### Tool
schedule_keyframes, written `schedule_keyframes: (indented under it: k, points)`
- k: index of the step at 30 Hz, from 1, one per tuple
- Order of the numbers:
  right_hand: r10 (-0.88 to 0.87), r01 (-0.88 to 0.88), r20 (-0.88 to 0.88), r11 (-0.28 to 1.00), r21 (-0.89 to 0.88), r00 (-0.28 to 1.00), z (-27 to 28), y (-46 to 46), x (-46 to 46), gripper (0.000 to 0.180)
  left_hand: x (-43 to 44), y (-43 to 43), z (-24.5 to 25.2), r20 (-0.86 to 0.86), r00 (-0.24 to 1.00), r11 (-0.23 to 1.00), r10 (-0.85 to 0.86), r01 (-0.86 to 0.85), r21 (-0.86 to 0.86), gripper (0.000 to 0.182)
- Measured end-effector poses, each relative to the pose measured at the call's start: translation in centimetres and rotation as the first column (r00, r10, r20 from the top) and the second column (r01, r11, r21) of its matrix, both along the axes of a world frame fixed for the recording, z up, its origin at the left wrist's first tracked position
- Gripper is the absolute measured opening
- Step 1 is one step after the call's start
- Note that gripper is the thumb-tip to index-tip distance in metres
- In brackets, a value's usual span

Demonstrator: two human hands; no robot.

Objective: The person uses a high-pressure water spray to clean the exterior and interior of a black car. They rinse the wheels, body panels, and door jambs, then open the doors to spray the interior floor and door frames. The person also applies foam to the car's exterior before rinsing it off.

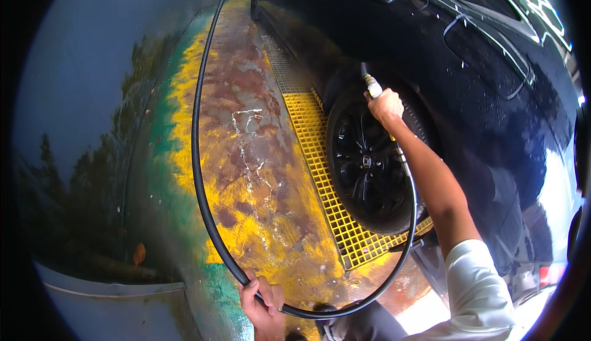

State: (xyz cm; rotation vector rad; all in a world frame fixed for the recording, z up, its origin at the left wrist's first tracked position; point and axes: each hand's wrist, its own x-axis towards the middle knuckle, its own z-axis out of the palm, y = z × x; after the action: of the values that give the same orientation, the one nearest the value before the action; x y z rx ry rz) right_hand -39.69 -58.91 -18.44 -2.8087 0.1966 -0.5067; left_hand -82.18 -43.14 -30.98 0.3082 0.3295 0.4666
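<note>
My right hand (387, 105) is closed around a spray gun (373, 87) with a metal nozzle end. Its tip faces the dark car body (415, 50) just above the rear wheel arch. A faint blurred streak shows at the tip; whether it is spray I cannot tell. Below this hand is a Honda wheel (344, 181) with a black alloy rim. My left hand (265, 301) grips a black hose (197, 151) low in the picture. The hose curves from the gun down through this hand, then up past the top edge. The gun's trigger is hidden by my fingers.
The wheel stands on yellow floor grating (307, 121), which turns grey farther forward. Worn yellow, green and brown paint covers the concrete floor (258, 193). A glossy dark wall (83, 87) with reflections rises on the left. A brown leaf (139, 254) lies near the lower left.
</note>
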Motion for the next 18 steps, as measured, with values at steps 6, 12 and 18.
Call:
schedule_keyframes:
  k: [6,12,18]
  points:
    - [0.055,-0.063,-0.209,0.997,-0.035,0.976,1.7,0.4,0.9,0.062,-2.9,-4.2,10.0,-0.187,0.982,0.986,0.006,-0.037,-0.161,0.014]
    - [0.047,-0.036,-0.301,0.998,0.042,0.952,5.2,1.0,-0.3,0.061,-5.8,-4.3,19.3,-0.383,0.924,0.983,0.015,-0.084,-0.164,0.014]
    - [-0.053,0.112,-0.338,0.981,0.159,0.940,6.6,1.2,-0.3,0.063,-4.6,-2.9,26.6,-0.523,0.840,0.988,0.148,-0.148,0.041,0.018]
